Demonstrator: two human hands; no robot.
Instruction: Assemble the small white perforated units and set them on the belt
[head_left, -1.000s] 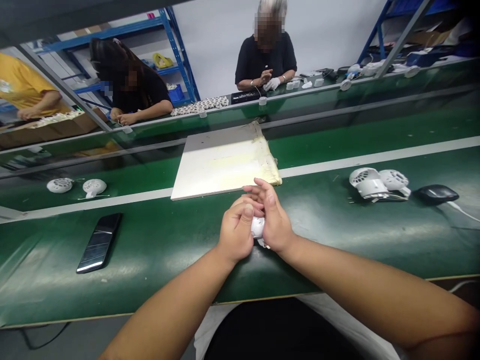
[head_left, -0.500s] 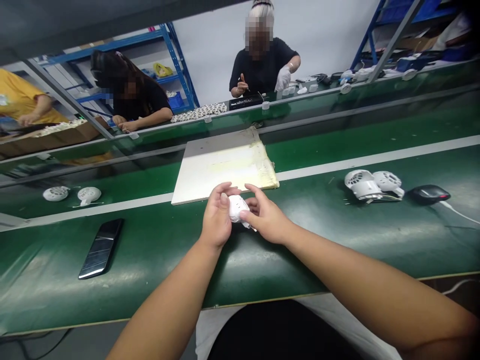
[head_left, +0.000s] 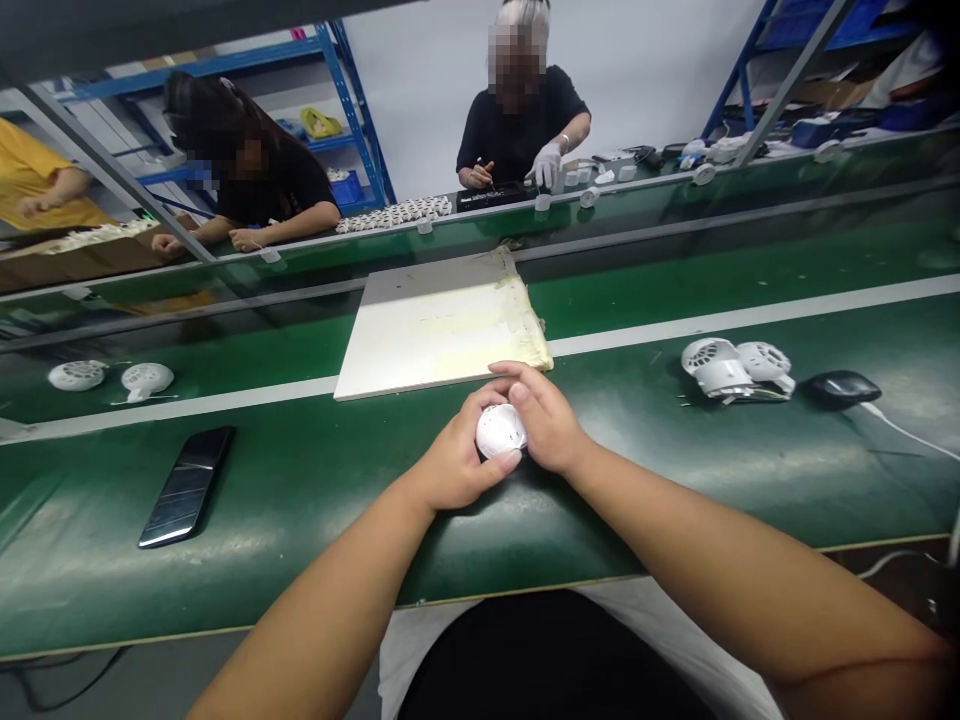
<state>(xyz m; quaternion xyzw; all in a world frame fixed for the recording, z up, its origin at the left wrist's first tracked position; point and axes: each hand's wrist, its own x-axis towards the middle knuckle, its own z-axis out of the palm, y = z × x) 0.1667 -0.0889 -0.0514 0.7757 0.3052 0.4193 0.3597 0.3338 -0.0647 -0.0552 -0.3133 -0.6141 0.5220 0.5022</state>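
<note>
Left hand (head_left: 454, 460) and right hand (head_left: 544, 420) both grasp a white plastic fan housing (head_left: 500, 432), fingers curled around its domed, perforated shell from either side. Housing sits between the palms, low over the green conveyor belt (head_left: 622, 510); contact with the belt is hard to judge from this angle. Just ahead of the hands lies a stiff white board (head_left: 439, 330) with yellowed, taped edges, its near corner close to the right fingers. Toward the left, a glossy black smartphone (head_left: 186, 487) lies on the belt, with two round white perforated parts (head_left: 146, 378) beyond it. Toward the right, white fan assemblies (head_left: 735, 368) lie near a black computer mouse (head_left: 840, 388) with a white cable (head_left: 900, 425).
</note>
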